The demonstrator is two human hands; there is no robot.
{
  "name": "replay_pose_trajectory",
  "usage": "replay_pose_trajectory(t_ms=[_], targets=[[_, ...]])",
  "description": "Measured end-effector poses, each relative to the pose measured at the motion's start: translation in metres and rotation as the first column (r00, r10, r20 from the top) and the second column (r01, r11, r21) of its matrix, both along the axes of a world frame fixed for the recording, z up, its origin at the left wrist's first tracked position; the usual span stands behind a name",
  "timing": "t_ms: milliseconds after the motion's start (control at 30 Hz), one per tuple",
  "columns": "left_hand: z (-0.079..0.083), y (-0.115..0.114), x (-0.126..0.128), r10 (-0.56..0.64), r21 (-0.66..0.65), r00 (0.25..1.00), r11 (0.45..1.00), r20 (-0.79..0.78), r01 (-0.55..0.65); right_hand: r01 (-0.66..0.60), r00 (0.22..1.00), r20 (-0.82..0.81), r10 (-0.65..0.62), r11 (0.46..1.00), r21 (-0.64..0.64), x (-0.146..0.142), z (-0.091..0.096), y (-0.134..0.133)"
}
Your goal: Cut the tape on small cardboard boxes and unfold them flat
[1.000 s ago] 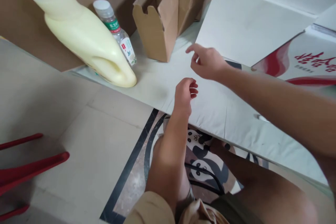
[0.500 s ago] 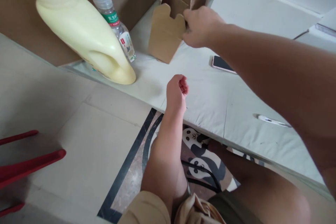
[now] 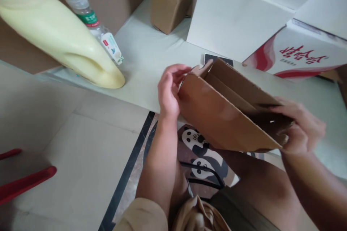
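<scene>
A brown cardboard box (image 3: 217,115) without a lid is held tilted over the front edge of the table, its opening facing up and to the right. My left hand (image 3: 170,88) grips its notched left end, with the fingers curled behind the cardboard. At the other end, my right hand (image 3: 300,124) is closed on the rim, slightly smeared by motion. Behind the box, a dark phone (image 3: 217,57) lies partly hidden on the table. Another notched cardboard box (image 3: 173,3) stands farther back.
A pale yellow bottle-like object (image 3: 62,39) and a clear plastic bottle (image 3: 93,25) stand at the left of the pale-covered table (image 3: 141,61). White box panels (image 3: 230,18) rise behind, with a red-and-white printed flap (image 3: 292,48). Red legs (image 3: 29,186) reach over the floor.
My right hand has brought a cardboard box from the back of the table to in front of me. My left hand, loosely curled before, now grips its left end.
</scene>
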State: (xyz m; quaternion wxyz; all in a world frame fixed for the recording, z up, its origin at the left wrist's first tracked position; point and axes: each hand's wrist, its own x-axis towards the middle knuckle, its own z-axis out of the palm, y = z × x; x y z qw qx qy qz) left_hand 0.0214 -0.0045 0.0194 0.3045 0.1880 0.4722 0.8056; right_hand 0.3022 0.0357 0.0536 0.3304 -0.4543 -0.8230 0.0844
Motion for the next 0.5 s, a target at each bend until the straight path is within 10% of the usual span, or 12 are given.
replay_pose_trajectory(t_ms=[167, 500], targets=[[0.007, 0.008, 0.032, -0.204, -0.004, 0.979, 0.979, 0.023, 0.205, 0.091, 0.966, -0.245, -0.086, 0.996, 0.009, 0.034, -0.046, -0.009], [-0.016, 0.034, 0.047, -0.217, 0.004, 0.926, 0.973, -0.308, 0.229, 0.061, 0.750, -0.638, -0.173, 0.979, -0.193, 0.018, -0.065, 0.009]])
